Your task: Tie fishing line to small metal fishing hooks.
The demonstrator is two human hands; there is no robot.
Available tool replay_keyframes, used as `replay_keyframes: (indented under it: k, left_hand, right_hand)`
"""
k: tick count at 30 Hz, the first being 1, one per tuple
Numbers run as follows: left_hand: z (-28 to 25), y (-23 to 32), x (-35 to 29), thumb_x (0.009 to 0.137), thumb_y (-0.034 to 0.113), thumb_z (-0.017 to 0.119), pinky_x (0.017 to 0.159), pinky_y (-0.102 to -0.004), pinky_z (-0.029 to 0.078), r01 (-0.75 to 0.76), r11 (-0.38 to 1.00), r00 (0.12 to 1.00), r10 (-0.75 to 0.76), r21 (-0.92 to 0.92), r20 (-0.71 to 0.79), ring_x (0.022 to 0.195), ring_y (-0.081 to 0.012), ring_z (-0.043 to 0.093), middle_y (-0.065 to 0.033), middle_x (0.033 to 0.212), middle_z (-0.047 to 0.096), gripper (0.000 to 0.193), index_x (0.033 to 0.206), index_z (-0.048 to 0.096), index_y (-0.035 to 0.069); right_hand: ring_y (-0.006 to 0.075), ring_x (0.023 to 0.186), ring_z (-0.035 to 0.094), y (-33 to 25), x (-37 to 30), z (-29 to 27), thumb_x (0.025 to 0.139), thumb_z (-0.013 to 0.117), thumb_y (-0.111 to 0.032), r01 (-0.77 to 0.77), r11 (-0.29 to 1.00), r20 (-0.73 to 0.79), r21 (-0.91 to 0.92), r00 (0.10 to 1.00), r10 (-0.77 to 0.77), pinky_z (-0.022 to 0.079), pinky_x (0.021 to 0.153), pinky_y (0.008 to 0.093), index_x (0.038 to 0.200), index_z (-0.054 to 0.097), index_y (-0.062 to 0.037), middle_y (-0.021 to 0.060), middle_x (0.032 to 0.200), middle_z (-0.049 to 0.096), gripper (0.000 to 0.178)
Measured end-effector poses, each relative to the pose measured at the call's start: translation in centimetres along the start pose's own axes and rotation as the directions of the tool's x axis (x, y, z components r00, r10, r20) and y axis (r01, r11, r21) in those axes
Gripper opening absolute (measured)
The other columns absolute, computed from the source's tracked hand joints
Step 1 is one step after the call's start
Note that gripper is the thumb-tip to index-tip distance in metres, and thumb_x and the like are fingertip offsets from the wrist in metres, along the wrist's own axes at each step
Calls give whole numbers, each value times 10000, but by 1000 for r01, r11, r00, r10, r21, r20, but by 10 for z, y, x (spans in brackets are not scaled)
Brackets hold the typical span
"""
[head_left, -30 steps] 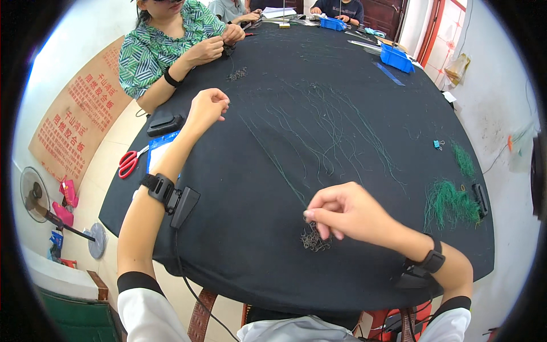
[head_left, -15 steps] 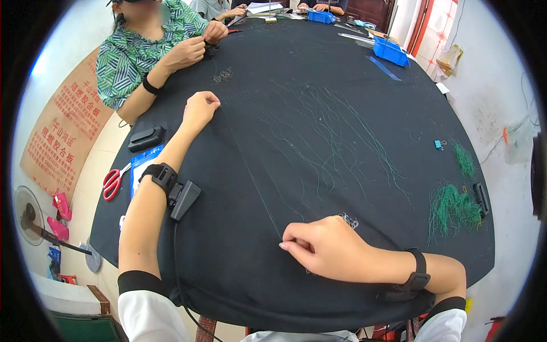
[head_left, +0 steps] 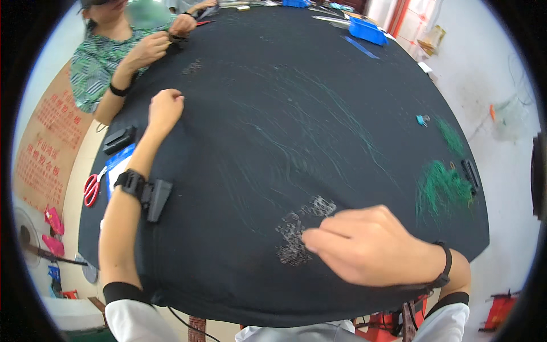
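My left hand [head_left: 166, 108] is over the far left part of the black cloth, its fingers curled and closed; whether anything is in them I cannot see. My right hand [head_left: 364, 242] is at the near right, thumb and fingers pressed together at the edge of a pile of small dark bent-wire pieces [head_left: 293, 242]. What the fingertips hold, if anything, is hidden. A smaller, lighter cluster of wire pieces [head_left: 321, 206] lies just beyond the right hand. Loose green threads [head_left: 336, 108] spread over the cloth between and beyond my hands.
Green thread bundles [head_left: 441, 188] lie at the right edge beside a black case [head_left: 470, 174] and a blue binder clip [head_left: 421, 120]. Red-handled scissors [head_left: 91, 190] are at the left. A blue tray [head_left: 367, 31] stands far right. A co-worker's hands [head_left: 162, 43] work at the far left.
The thread stretched between my hands no longer shows. My right hand has moved right, uncovering the wire pile. The view has shifted, with the left hand now further left in it.
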State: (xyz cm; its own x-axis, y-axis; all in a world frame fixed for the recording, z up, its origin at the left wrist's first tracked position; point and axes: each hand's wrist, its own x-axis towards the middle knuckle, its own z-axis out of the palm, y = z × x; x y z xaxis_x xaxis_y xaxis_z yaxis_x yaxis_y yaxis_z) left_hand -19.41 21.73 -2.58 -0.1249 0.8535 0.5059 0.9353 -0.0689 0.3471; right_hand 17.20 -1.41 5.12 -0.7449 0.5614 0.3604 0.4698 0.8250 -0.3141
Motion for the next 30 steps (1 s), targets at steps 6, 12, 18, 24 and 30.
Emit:
replay_keyframes:
  k: [6, 12, 18, 24, 30]
  left_hand:
    - [-24, 17, -51, 816, 193, 662, 740, -334, 505, -83, 991, 990, 94, -106, 104, 795, -253, 660, -157, 845, 675, 284, 1023, 656, -2]
    - [-65, 72, -109, 834, 158, 658, 751, -293, 493, -33, 964, 963, 101, -265, 250, 831, -184, 643, -129, 866, 673, 287, 1050, 635, -29]
    - [-90, 97, -147, 850, 108, 633, 809, -306, 497, 48, 955, 946, 51, -293, 321, 936, -211, 634, -144, 1010, 655, 247, 1061, 637, -20]
    - [-87, 161, -165, 843, 54, 613, 875, -304, 469, 3, 905, 921, 164, -426, 354, 1022, -223, 612, -129, 1042, 647, 158, 976, 657, -19]
    - [-81, 205, -170, 822, 29, 615, 936, -353, 427, -206, 868, 869, 374, -451, 323, 1076, -267, 593, -138, 987, 658, 125, 927, 668, -14]
  right_hand:
    - [238, 618, 596, 82, -40, -35, 754, 637, -109, -81, 947, -62, -310, 996, 65, 473, 558, 365, 747, 620, -61, 61, 661, 595, 51]
    - [184, 732, 640, 142, -93, -81, 758, 696, -139, -457, 889, 171, -2, 876, 451, 499, 673, 322, 862, 704, -94, 47, 826, 691, 113]
    - [163, 955, 525, 148, -108, -86, 736, 745, -166, -368, 910, 360, 192, 889, 283, 403, 874, 324, 893, 710, -142, 4, 1030, 622, 162]
    - [217, 1028, 477, 146, -130, -81, 686, 755, -179, -202, 977, 336, 60, 926, 171, 383, 901, 355, 836, 692, -166, 24, 1093, 530, 163]
    - [199, 900, 537, 146, -132, -65, 771, 704, -155, -186, 966, 210, 179, 966, 147, 428, 828, 335, 846, 663, -85, 10, 860, 606, 111]
